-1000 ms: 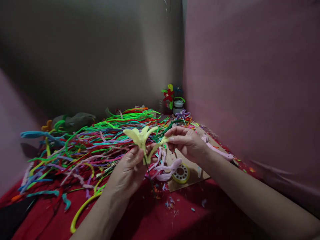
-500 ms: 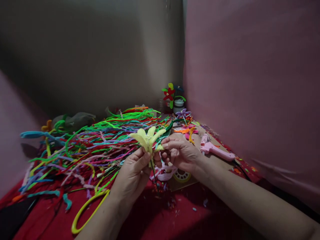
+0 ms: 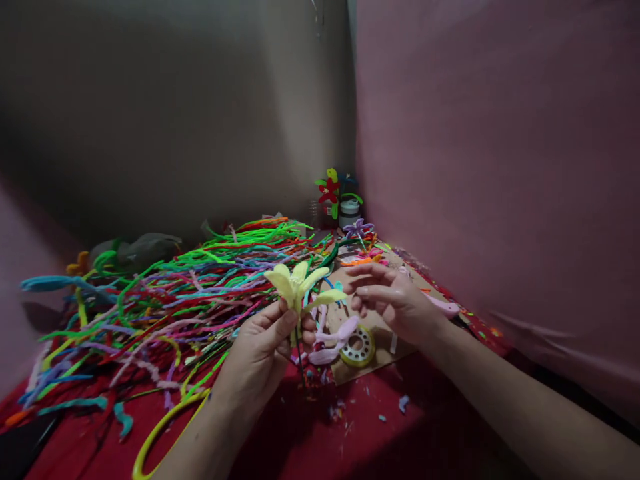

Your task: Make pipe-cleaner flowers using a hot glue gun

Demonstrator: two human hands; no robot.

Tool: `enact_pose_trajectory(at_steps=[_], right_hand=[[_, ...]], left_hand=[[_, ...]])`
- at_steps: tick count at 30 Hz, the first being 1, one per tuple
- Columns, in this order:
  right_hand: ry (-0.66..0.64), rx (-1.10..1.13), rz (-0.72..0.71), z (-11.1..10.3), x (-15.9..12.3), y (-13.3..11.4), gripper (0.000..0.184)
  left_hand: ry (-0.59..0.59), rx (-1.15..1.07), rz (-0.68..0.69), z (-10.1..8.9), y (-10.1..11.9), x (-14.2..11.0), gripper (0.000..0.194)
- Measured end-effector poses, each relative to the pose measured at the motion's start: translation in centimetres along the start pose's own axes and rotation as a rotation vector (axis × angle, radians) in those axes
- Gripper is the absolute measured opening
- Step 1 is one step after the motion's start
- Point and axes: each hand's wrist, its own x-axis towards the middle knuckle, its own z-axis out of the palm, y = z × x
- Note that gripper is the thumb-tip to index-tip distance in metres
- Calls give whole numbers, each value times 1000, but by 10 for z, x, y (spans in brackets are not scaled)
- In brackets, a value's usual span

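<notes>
A pale yellow pipe-cleaner flower [image 3: 299, 285] stands upright in my left hand [image 3: 267, 343], pinched at its base between thumb and fingers. Its dark stem hangs down below the fingers, and one petal sticks out to the right. My right hand [image 3: 395, 300] hovers just right of that petal, fingers apart and holding nothing. Beneath the hands lie lilac pipe-cleaner petals [image 3: 334, 343] and a yellow-rimmed tape roll [image 3: 358, 347] at the edge of a cardboard sheet [image 3: 383, 333].
A big heap of coloured pipe cleaners [image 3: 200, 293] spreads over the red cloth [image 3: 280, 440] on the left. Partly behind my right hand is a pink glue gun [image 3: 445, 307]. Finished flowers [image 3: 330, 190] and a lidded container [image 3: 349, 213] stand in the far corner.
My right hand has let go of the flower's right petal and moved right, its fingers opening. That petal now extends outward. My left hand keeps its hold, and the view has shifted slightly.
</notes>
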Motion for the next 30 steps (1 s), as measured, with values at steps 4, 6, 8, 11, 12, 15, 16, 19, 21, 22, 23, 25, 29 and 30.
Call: enact_pose_trajectory(at_steps=[4, 6, 8, 11, 12, 15, 16, 19, 21, 22, 23, 25, 29, 30], right_hand=[[296, -947, -319, -54, -22, 0, 40], [326, -1434, -324, -78, -32, 5, 45], [327, -1708, -184, -93, -37, 12, 51], [287, -1795, -108, -99, -37, 21, 53], [273, -1779, -118, -100, -36, 23, 52], [276, -1693, -192, -100, -34, 24, 50], [301, -1642, -239, -100, -34, 22, 49], [412, -1345, -387, -98, -37, 11, 43], [432, -1038, -390, -90, -39, 2, 37], [429, -872, -374, -84, -39, -2, 33], [416, -723, -335, -77, -39, -6, 31], [378, -494, -230, -61, -36, -10, 29], [261, -175, -122, -31, -28, -16, 30], [242, -104, -136, -26, -25, -19, 28]], left_hand=[[41, -13, 56, -1, 2, 1, 21], [53, -18, 78, 1, 3, 1, 22], [58, -18, 95, 2, 4, 1, 24], [74, -17, 126, 0, 7, 1, 24], [80, -26, 141, -2, 9, 2, 24], [101, -75, 197, -9, 12, 6, 21], [117, -93, 218, -12, 13, 8, 20], [172, -139, 268, -16, 15, 12, 20], [193, -150, 279, -16, 15, 13, 20], [195, -151, 277, -15, 16, 13, 20], [196, -153, 275, -14, 16, 13, 19], [194, -164, 274, -12, 16, 12, 20], [181, -198, 312, -16, 17, 15, 18], [180, -204, 327, -19, 17, 16, 18]])
